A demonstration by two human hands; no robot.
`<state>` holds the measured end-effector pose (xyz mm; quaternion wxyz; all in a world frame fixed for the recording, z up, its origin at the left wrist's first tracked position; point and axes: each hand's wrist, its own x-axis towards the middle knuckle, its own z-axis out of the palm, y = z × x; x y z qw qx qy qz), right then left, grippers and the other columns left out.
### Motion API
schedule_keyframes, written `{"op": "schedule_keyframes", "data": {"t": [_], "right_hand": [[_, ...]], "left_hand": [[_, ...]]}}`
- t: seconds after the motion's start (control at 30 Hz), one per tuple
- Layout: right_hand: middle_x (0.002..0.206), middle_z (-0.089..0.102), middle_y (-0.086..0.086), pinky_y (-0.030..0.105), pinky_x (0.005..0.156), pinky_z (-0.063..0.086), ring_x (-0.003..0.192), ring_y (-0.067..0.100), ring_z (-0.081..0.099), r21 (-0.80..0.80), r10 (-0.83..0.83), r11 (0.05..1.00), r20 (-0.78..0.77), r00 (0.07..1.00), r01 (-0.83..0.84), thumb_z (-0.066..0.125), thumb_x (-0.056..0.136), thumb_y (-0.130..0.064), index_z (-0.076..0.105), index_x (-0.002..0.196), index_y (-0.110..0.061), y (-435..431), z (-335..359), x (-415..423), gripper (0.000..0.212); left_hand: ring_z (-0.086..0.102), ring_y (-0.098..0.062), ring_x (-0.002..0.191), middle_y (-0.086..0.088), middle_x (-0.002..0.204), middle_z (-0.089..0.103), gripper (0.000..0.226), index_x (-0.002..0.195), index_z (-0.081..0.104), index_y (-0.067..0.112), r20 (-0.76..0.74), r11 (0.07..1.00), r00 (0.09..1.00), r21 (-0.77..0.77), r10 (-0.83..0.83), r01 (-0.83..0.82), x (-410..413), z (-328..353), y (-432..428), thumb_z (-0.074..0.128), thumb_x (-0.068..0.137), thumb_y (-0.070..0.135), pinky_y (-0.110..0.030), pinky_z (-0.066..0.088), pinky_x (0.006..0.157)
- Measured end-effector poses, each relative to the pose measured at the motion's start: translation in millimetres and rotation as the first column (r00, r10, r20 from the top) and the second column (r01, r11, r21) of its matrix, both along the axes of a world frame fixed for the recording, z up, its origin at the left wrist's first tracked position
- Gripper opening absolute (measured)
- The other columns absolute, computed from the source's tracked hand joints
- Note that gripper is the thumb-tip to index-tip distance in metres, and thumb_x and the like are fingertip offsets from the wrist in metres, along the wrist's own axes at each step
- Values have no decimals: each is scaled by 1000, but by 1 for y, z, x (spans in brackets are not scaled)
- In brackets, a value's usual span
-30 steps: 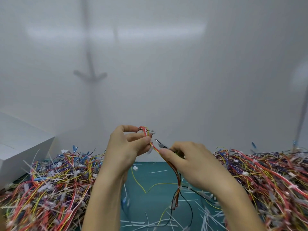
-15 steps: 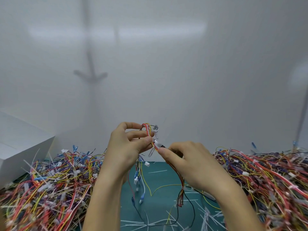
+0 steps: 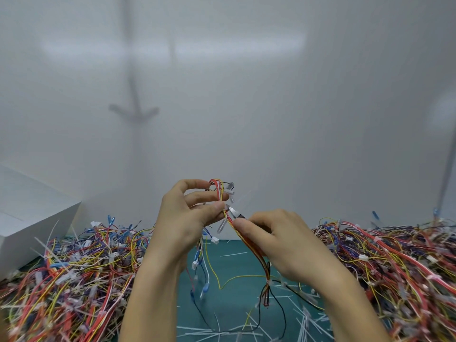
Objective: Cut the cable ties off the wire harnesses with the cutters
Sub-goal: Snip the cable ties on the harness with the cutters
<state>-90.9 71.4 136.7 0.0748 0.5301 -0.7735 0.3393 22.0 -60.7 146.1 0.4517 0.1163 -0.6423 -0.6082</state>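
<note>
Left hand (image 3: 182,218) pinches the harness (image 3: 265,267), right hand (image 3: 283,243) grips the cutters (image 3: 235,213) against it; wire heap (image 3: 74,280) at 9 o'clock, second heap (image 3: 394,267) at 3, mat (image 3: 234,262) between.

Glossy plastic-coated wires (image 3: 249,245), shiny metal cutter tip (image 3: 234,211), translucent plastic ties (image 3: 220,225), matt green mat (image 3: 234,287)
</note>
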Motion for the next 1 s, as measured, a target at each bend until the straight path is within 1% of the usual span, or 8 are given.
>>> {"op": "schedule_keyframes", "data": {"t": [0.1, 0.2, 0.33, 0.43, 0.53, 0.63, 0.77, 1.0], "right_hand": [[64, 47, 14, 37, 55, 32, 52, 13, 35, -16, 44, 999, 61, 997, -44, 44, 94, -62, 48, 69, -8, -1, -2, 0, 60], [54, 57, 3, 32, 56, 40, 44, 5, 47, -165, 144, 981, 280, 949, -100, 50, 95, -56, 65, 71, -12, -4, -3, -1, 52], [67, 70, -1, 30, 53, 45, 48, 9, 50, -216, 217, 967, 429, 877, -134, 66, 79, -60, 70, 78, -18, 0, 1, -5, 42], [73, 75, 1, 27, 50, 45, 52, 13, 49, -163, 259, 965, 470, 844, -205, 75, 82, -32, 70, 78, -16, 5, 2, -5, 16], [71, 75, 2, 26, 50, 45, 53, 16, 50, -218, 287, 954, 479, 829, -204, 75, 84, -18, 69, 78, -14, 4, 3, -1, 9], [70, 75, 5, 23, 48, 44, 51, 12, 52, -334, 332, 926, 502, 798, -175, 73, 86, -14, 69, 79, -12, 1, 5, 4, 9], [69, 73, 8, 26, 49, 47, 54, 15, 53, -452, 346, 886, 501, 793, -101, 73, 87, -15, 69, 82, -9, 2, 5, 3, 8], [66, 71, 9, 38, 53, 56, 56, 23, 59, -524, 325, 852, 542, 775, 9, 72, 87, -14, 70, 82, -8, 0, 5, 1, 8]], "left_hand": [[74, -16, 75, -4, 86, 78, 34, 104, 58, 7, 1, 1000, 1000, -7, 12, -12, 0, -1, 0, 70, 79, -13, -19, 56, 61], [74, -18, 76, -5, 88, 77, 32, 104, 58, 6, -10, 1000, 1000, 20, 20, -20, -1, -1, 0, 68, 81, -13, -19, 56, 62], [74, -18, 78, -8, 90, 77, 26, 103, 58, 3, -51, 994, 998, 105, 36, -30, -3, -2, -1, 67, 83, -11, -18, 56, 63], [74, -17, 82, -8, 93, 77, 23, 102, 58, 3, -72, 985, 995, 163, 62, -50, -5, -2, -2, 68, 85, -7, -18, 57, 64], [74, -21, 92, -6, 99, 77, 22, 109, 56, 2, -52, 986, 999, 164, 6, 3, -4, -1, 0, 66, 89, -1, -21, 59, 68], [75, -20, 88, -1, 102, 76, 16, 111, 56, 6, 31, 993, 998, 112, -52, 49, -2, 1, 3, 60, 95, 10, -23, 60, 70], [75, -18, 84, 1, 92, 78, 18, 105, 64, 7, 272, 986, 951, -33, -146, 161, 4, 4, 8, 50, 101, 16, -31, 60, 77], [70, -19, 104, -5, 105, 76, 19, 110, 71, 13, 521, 859, 788, -184, -326, 478, 6, -1, 7, 65, 93, 17, -28, 53, 93]]}}
